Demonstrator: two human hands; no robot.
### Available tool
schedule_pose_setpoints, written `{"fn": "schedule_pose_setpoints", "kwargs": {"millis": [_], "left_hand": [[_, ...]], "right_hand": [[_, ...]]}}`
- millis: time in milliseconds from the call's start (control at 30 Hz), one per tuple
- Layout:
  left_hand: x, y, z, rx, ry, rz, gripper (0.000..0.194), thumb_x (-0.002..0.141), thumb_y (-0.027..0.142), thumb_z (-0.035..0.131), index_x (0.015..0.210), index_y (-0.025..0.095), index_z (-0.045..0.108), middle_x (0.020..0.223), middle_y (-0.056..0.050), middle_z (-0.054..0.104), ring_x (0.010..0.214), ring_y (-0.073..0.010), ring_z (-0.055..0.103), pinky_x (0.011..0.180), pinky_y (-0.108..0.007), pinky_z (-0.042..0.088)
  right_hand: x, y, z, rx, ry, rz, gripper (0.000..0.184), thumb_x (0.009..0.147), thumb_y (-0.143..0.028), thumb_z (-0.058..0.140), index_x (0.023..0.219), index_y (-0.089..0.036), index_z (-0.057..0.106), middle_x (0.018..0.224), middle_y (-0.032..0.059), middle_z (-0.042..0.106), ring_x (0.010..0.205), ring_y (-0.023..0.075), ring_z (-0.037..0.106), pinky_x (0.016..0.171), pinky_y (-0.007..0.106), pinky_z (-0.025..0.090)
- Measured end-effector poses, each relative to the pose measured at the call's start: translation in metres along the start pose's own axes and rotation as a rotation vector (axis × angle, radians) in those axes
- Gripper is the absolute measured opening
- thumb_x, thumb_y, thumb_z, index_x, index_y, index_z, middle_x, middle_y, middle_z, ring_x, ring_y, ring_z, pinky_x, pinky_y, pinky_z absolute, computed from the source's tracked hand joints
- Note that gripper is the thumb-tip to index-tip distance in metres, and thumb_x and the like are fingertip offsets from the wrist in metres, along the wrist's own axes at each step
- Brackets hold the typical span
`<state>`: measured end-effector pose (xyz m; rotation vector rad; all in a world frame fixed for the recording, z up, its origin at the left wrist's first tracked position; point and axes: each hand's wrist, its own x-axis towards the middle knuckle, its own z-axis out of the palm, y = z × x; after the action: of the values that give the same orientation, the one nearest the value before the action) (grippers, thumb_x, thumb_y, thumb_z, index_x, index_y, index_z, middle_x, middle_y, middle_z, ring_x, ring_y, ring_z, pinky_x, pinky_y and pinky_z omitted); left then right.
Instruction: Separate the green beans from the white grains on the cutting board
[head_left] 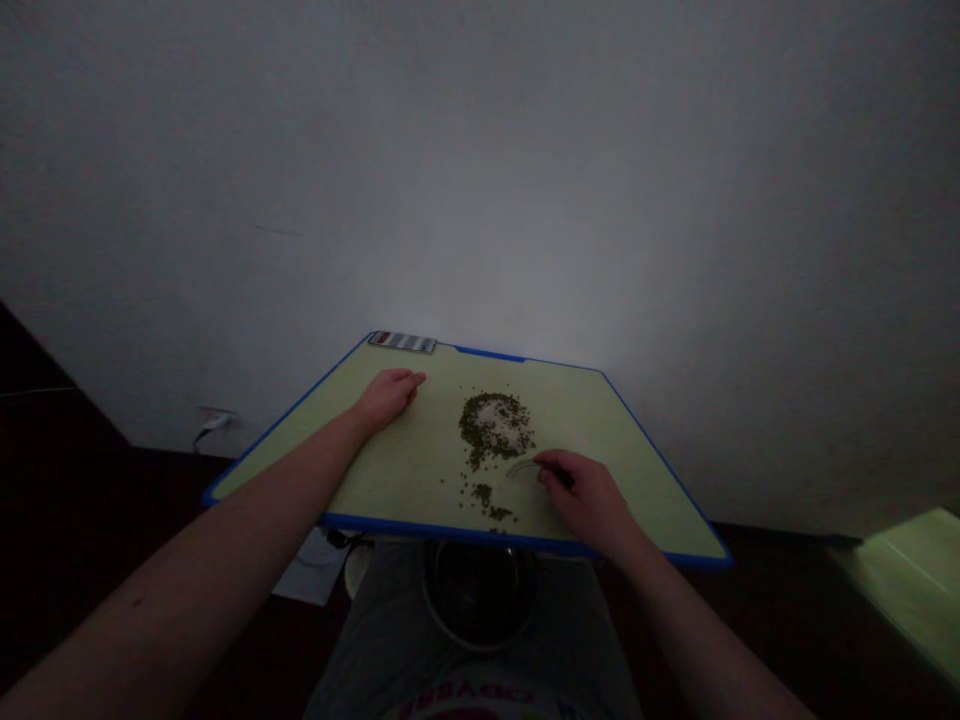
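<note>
On a pale yellow-green board (435,490) with a blue rim lies a round pile of small green beans (476,430), with white grains (501,420) like rice heaped in its middle. Some beans (484,493) are scattered from the pile toward the near edge. My right hand (581,490) is closed at the pile's lower right. Its fingers grip a thin, clear, curved piece (520,468) whose kind I cannot make out, held close to the loose beans. My left hand (388,397) rests on the board left of the pile, fingers curled in, with nothing visible in them.
A dark metal pot (481,595) sits between my legs under the board's near edge. At the board's far left corner is a phone-like flat panel (403,342). A pale wall (510,200) rises behind it. A plug with a cable (214,425) is at the wall's left.
</note>
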<state>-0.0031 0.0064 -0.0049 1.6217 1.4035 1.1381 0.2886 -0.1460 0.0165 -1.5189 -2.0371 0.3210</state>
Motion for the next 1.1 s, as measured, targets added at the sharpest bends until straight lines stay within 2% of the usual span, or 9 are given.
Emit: {"fn": "schedule_pose_setpoints", "kwargs": {"millis": [200,567,733,867,1100], "left_hand": [[-0.002,0.003,0.0,-0.004,0.002,-0.001,0.039,0.071,0.051,0.048,0.049,0.019,0.043,0.038,0.004,0.039,0.037,-0.0093,0.032,0.042,-0.025,0.025],[-0.004,0.006,0.001,0.01,0.009,-0.005,0.039,0.072,0.049,0.048,0.049,0.018,0.043,0.037,0.005,0.038,0.036,-0.0084,0.032,0.042,-0.024,0.025],[-0.004,0.006,0.001,0.014,0.023,-0.02,0.04,0.072,0.051,0.048,0.049,0.018,0.043,0.037,0.006,0.037,0.035,-0.0083,0.031,0.04,-0.024,0.024],[-0.005,0.008,0.001,0.004,0.014,-0.027,0.039,0.072,0.05,0.049,0.05,0.018,0.043,0.037,0.006,0.037,0.035,-0.0081,0.031,0.04,-0.024,0.024],[-0.003,0.003,0.001,-0.007,0.008,-0.002,0.04,0.072,0.052,0.048,0.051,0.018,0.043,0.038,0.005,0.039,0.035,-0.008,0.032,0.041,-0.024,0.025]], "right_hand": [[0.007,0.002,0.002,0.031,-0.073,-0.015,0.025,0.078,-0.019,0.047,0.097,-0.021,0.064,0.09,0.0043,0.068,0.079,0.0176,0.061,0.072,0.029,0.045],[0.0,-0.001,-0.002,0.087,-0.13,-0.047,0.024,0.078,-0.019,0.047,0.096,-0.02,0.064,0.089,0.0039,0.068,0.079,0.0164,0.06,0.071,0.028,0.045],[0.001,-0.007,0.006,0.044,-0.059,-0.03,0.025,0.079,-0.019,0.047,0.097,-0.019,0.064,0.093,0.0046,0.068,0.083,0.0171,0.061,0.076,0.028,0.045],[0.0,-0.007,0.007,-0.064,0.013,0.06,0.027,0.078,-0.021,0.048,0.098,-0.019,0.065,0.09,0.0051,0.069,0.08,0.0175,0.062,0.074,0.028,0.045],[0.001,0.023,-0.007,-0.202,0.11,0.238,0.029,0.075,-0.024,0.048,0.097,-0.016,0.066,0.081,0.0058,0.069,0.073,0.0176,0.062,0.068,0.027,0.043]]}}
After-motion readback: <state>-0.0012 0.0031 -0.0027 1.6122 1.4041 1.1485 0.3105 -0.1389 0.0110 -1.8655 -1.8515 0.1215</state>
